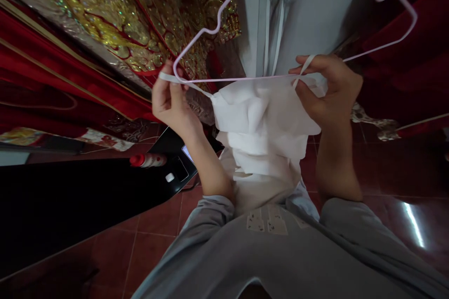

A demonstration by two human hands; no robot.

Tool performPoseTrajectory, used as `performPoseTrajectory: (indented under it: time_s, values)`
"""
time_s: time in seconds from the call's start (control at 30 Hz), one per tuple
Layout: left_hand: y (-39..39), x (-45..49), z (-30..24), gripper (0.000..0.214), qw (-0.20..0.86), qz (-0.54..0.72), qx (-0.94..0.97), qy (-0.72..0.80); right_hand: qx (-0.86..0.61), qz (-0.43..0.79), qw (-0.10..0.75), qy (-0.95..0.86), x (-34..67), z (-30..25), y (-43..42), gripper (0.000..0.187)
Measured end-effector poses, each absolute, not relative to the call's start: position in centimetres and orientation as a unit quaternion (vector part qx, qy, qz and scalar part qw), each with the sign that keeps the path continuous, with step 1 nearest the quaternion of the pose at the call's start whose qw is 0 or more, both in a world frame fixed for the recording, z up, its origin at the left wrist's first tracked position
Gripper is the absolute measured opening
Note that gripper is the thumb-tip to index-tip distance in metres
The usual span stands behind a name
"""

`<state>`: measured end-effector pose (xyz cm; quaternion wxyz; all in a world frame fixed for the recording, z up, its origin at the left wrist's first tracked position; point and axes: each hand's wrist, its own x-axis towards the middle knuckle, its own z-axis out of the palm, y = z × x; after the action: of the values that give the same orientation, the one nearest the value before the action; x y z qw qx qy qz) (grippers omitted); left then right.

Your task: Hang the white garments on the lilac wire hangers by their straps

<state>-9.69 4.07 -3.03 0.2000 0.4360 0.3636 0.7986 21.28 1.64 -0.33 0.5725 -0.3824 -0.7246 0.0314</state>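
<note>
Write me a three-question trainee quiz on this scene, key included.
1. True or false: the right hand touches a thin white strap.
2. What colour is the cap of the bottle on the black table? A) blue B) red C) green
3. Fill in: the bottom bar of a pale ____ runs between the left hand and the right hand.

Key: 1. True. 2. B. 3. hanger.

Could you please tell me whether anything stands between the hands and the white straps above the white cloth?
Nothing visible does: the left hand and the right hand each hold a white strap. The pale pink hanger reaches both hands but blocks neither.
</note>
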Motion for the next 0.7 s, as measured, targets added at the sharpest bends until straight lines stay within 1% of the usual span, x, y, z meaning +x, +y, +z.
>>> performPoseTrajectory:
  time_s: [0.07,0.13,0.2,0.3,0.37,0.43,0.53,0.57,0.7]
  values:
    - [4.6,-11.0,-2.1,0.042,0.180,0.783,0.469,0.367,-0.397,0.031,0.563,-0.724,21.4,-0.4,1.6,0.028]
    - [4.6,-11.5,-0.6,0.050,0.176,0.760,0.514,0.357,-0.427,0.036,0.543,-0.722,21.3,-0.4,1.5,0.024]
    - [4.4,-11.3,1.3,0.052,0.185,0.723,0.567,0.348,-0.446,0.034,0.530,-0.720,21.1,-0.3,1.4,0.021]
    - [3.8,-10.3,4.1,0.051,0.222,0.653,0.652,0.315,-0.453,0.034,0.531,-0.715,20.6,-0.2,1.1,0.027]
    - [3.5,-9.4,5.7,0.047,0.246,0.611,0.678,0.327,-0.463,0.039,0.533,-0.708,20.4,-0.2,1.0,0.030]
    - [3.4,-8.4,7.0,0.035,0.254,0.586,0.683,0.355,-0.466,0.044,0.541,-0.699,20.2,-0.3,0.9,0.031]
    - [3.7,-7.1,8.3,0.012,0.267,0.574,0.670,0.387,-0.460,0.051,0.551,-0.694,20.2,-0.6,1.0,0.034]
    - [3.9,-6.8,8.5,0.012,0.274,0.574,0.661,0.399,-0.462,0.055,0.549,-0.695,20.3,-0.7,1.1,0.035]
    - [4.7,-6.7,7.8,0.023,0.290,0.608,0.591,0.445,-0.457,0.043,0.554,-0.695,20.4,-1.1,1.3,0.038]
